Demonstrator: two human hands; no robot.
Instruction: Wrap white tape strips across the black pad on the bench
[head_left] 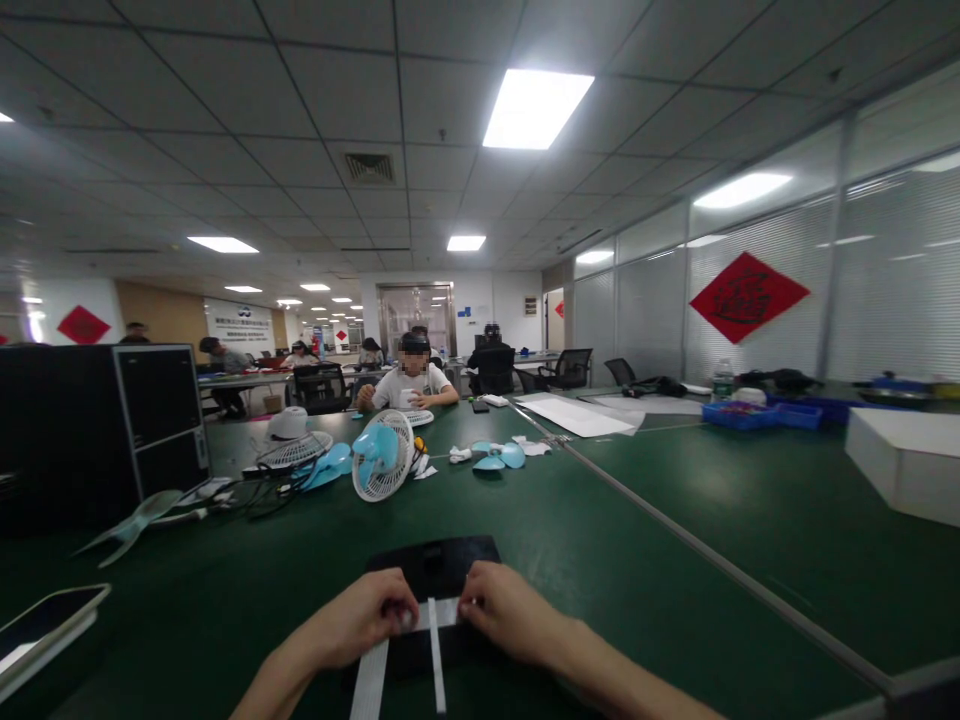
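Observation:
A flat black plate-like part [439, 565] lies on the green table [600, 560] just in front of me. White strips [435, 650] cross its near end. My left hand [367, 618] is closed, fingers curled down on the left end of a white strip. My right hand [504, 608] is closed too, its fingers pressed on the strip's right end. The two hands sit side by side, a few centimetres apart.
A small white-and-blue fan [382, 455], loose blue fan blades [499, 456] and a fan grille [296, 447] lie farther back. A phone [49, 620] lies at the left edge, a black box [105, 425] behind it, a white box [904, 460] at right. A person [409, 380] sits opposite.

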